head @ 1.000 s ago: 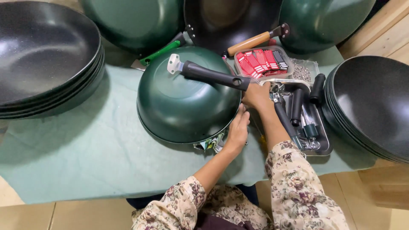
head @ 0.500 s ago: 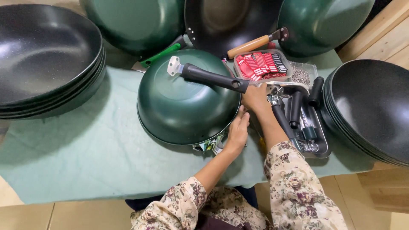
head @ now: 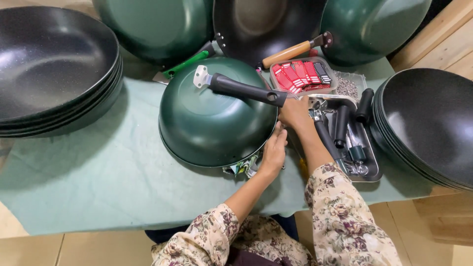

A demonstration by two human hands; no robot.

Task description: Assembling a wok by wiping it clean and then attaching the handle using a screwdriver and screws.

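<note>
Green cloth (head: 98, 182); hands (head: 283, 133) seemingly steadying wok (head: 212, 123)

The upturned green pan (head: 212, 123) looks like glossy enamelled metal, its black handle (head: 244, 89) matt plastic. Soft matt teal cloth (head: 88, 182) covers the bench, the tray (head: 370, 162) is shiny steel, and the stacked pans (head: 44, 64) have speckled non-stick insides.

Table (head: 29, 224) covered by a green cloth (head: 98, 187). On the cloth: upturned green pan (head: 212, 123), stacked black pans (head: 49, 69), metal tray (head: 367, 162) of handles.
</note>
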